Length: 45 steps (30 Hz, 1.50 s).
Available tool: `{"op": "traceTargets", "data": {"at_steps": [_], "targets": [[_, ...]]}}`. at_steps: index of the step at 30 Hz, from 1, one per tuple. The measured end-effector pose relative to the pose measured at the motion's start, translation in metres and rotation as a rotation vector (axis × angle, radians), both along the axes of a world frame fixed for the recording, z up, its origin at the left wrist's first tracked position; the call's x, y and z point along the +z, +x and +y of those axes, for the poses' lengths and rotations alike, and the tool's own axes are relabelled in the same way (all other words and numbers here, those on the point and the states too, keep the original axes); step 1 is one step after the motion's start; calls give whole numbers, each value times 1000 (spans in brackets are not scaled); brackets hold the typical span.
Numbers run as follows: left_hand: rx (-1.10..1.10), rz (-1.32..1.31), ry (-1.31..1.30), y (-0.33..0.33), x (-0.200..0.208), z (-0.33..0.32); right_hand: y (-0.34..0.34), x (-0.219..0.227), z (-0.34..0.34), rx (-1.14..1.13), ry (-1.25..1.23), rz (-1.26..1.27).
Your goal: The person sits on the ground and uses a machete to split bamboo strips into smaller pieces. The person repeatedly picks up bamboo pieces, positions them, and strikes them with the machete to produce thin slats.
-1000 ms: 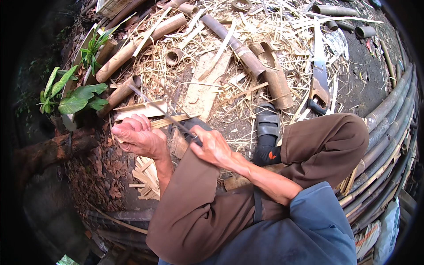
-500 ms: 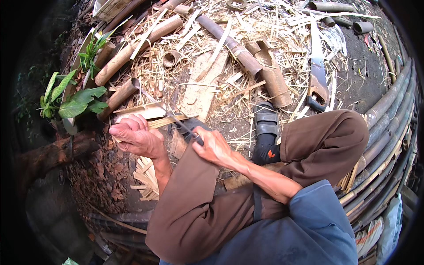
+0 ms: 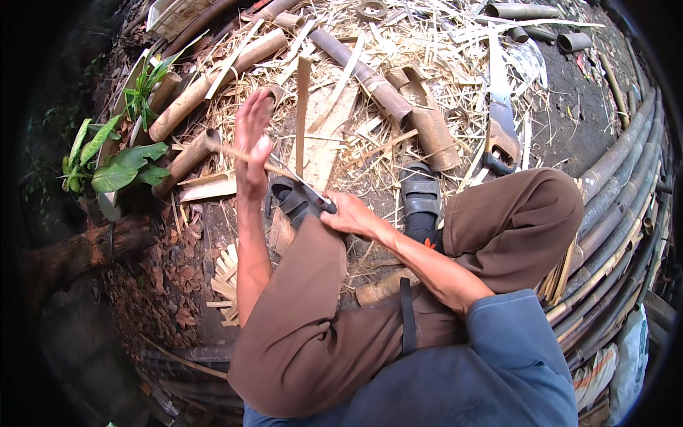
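My left hand (image 3: 252,146) is raised with its fingers stretched out and slightly blurred. A thin bamboo strip (image 3: 231,151), blurred at its far left end, crosses by the thumb; I see no fingers wrapped round it. My right hand (image 3: 348,213) rests by my left knee, closed on the dark handle of a knife (image 3: 308,188), whose narrow blade points up and left towards the left hand. Another flat bamboo strip (image 3: 302,117) stands nearly upright just beyond the blade. Where the two strips meet the blade is too fine to make out.
Shavings (image 3: 455,92) cover the ground ahead, around a wooden board (image 3: 324,135) and cut bamboo tubes (image 3: 363,75). A handsaw (image 3: 501,128) lies to the right. Long bamboo poles (image 3: 619,185) line the right side. Split strips (image 3: 226,281) lie beside my left forearm; a leafy plant (image 3: 124,167) grows at left.
My left hand has risen, moved right and opened from its grip on the bamboo strips. One strip now stands upright, another slants across the hand. My right hand with the knife stays nearly in place.
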State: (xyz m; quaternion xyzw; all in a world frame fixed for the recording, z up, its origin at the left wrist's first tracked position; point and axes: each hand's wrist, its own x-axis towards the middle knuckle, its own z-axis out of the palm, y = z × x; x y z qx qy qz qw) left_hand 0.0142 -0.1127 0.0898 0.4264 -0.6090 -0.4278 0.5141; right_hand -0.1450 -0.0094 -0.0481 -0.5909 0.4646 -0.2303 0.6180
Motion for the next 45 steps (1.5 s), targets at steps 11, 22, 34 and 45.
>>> {"op": "traceTargets", "data": {"at_steps": [11,22,34,45], "targets": [[-156,-11,352,-50,-39,-36,-20,-2,-21,-12,75,217],[31,-191,139,-42,-64,-44,-34,0,-44,136,-273,447],[15,-15,100,-29,-54,-5,-32,-45,-8,171,-248,517],[483,570,-49,68,6,12,-39,8,-3,125,-126,258]]}}
